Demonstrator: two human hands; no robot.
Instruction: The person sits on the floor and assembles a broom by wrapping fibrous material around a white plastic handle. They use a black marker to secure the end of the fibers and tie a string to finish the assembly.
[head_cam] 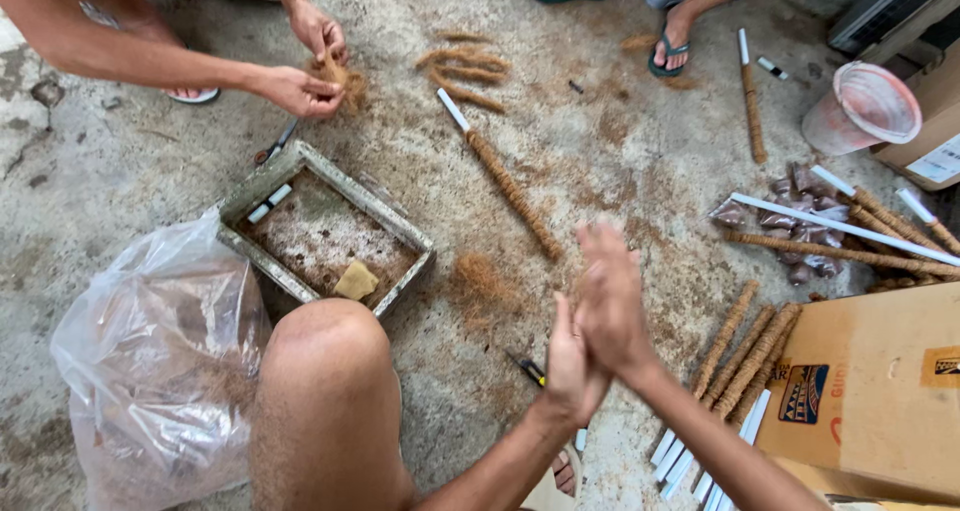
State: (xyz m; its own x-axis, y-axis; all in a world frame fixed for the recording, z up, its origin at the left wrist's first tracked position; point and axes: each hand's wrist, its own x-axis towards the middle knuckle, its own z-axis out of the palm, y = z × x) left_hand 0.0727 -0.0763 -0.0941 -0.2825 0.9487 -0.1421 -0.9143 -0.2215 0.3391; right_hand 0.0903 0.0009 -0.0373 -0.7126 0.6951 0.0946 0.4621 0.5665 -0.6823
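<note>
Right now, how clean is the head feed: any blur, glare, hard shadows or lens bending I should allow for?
Head view: soft, even daylight, no hard shadows; the pressed-together left hand and right hand are slightly motion-blurred; mild glare on the clear plastic bag; wide-angle bending toward the edges; the fibre-wrapped stick and wooden tray look sharp.

**Palms pressed together over loose fibre**

The left hand point(568, 371) and right hand point(612, 296) meet palm to palm, fingers pointing far. Just left of them a small tuft of brown fibre point(480, 281) lies loose on the concrete.
</note>
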